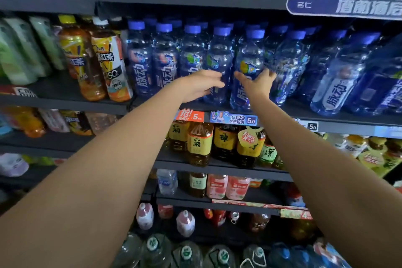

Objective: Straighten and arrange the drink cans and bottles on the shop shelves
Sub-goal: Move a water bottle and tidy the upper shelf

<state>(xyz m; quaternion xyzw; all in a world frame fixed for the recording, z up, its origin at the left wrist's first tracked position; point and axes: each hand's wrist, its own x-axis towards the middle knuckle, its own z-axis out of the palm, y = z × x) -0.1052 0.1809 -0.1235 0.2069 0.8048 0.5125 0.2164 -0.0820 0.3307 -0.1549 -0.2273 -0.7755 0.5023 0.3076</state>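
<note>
On the left of the shelf (65, 102) stand two orange iced-tea bottles (95, 59), leaning a little. Beside them runs a row of blue-capped bottles (165, 59). The left hand (200, 86) reaches to one blue bottle (218, 65), fingers curved loosely against its front, not clearly clamped. The right hand (256, 85) wraps the neighbouring blue bottle (249, 61), thumb and fingers spread around its lower body. More blue bottles (339, 76) tilt rightwards beyond.

A dark shelf (282, 113) is stocked with a row of upright blue-capped bottles (191, 59); two orange tea bottles (104, 61) are stood at its left end.
</note>
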